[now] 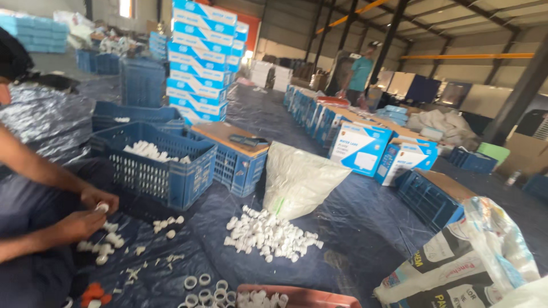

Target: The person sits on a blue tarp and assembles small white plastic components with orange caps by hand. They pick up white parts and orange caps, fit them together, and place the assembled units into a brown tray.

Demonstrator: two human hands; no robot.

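Note:
Neither of my hands is in view. On the dark plastic sheet (365,222) in front of me lies a pile of small white plastic fittings (268,234), below a white plastic bag (297,179). At the left a seated co-worker holds a small white fitting (101,207) between both hands (85,217). More white fittings (105,242) lie scattered by that person's hands. White rings (202,288) lie near the bottom edge, next to a reddish tray (302,296).
A blue crate (165,171) holds white parts, and a second crate (240,162) carries a cardboard sheet. Blue-and-white cartons (200,63) are stacked behind, with more boxes (359,148) in a row. A printed sack (456,262) lies right. A person in a teal shirt (361,71) stands far back.

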